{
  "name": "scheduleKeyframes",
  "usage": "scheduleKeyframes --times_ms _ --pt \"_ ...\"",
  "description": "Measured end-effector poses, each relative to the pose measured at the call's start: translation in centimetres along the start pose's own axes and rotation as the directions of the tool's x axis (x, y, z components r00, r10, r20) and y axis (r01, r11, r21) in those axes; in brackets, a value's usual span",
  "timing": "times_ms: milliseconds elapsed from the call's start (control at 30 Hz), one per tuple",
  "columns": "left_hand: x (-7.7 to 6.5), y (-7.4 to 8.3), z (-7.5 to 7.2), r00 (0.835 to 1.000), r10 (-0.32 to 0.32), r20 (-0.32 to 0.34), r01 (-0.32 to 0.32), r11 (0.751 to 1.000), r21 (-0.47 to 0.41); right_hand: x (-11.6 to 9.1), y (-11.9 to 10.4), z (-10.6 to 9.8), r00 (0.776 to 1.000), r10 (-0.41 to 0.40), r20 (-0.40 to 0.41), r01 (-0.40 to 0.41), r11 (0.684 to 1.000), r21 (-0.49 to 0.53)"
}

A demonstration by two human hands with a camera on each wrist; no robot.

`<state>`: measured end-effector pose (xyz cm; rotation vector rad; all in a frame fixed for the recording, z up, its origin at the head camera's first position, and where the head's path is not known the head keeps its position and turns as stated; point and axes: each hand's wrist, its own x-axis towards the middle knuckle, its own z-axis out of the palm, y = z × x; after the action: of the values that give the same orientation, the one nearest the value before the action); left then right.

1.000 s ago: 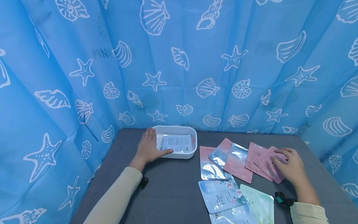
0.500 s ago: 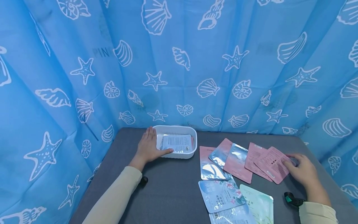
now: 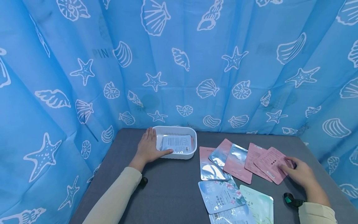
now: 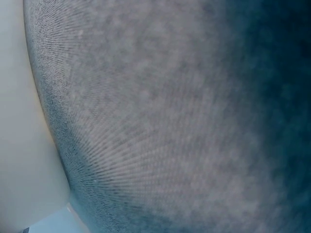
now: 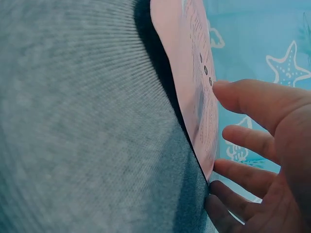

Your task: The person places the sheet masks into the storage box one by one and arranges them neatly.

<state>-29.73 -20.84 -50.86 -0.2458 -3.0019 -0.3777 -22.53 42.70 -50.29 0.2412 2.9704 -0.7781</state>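
Observation:
My left hand (image 3: 147,147) lies against the left end of a white plastic box (image 3: 193,149), its fingers straight and its thumb stretched along the front rim. Inside the box is a stack of flat packets, a silvery-white printed one (image 3: 176,143) on top. On the right, my right hand (image 3: 301,172) is at the right edge of a pink sheet mask packet (image 3: 272,163). Its thumb overlaps the printed face, while the other fingers sit loosely spread by the edge in the right wrist view (image 5: 194,92). That packet overlaps another pink packet (image 3: 253,155) beneath it.
Further pink and silver packets (image 3: 237,166) are fanned out to the right of the box. Nearer the front lie blue floral packets (image 3: 221,196) and a pale green one (image 3: 260,202). A blue shell-print curtain (image 3: 179,77) hangs behind the grey-covered table (image 3: 167,186).
My right hand has drawn back rightward from over the top pink packet to its right edge, uncovering the printed face. The left hand and the box have stayed put.

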Motion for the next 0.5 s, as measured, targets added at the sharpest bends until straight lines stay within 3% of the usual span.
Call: scheduleKeyframes --times_ms 500 --pt "-0.22 0.02 0.01 1.000 -0.008 -0.005 0.008 1.000 -0.028 0.03 -0.23 0.10 1.000 0.004 0.020 -0.004 1.000 -0.007"
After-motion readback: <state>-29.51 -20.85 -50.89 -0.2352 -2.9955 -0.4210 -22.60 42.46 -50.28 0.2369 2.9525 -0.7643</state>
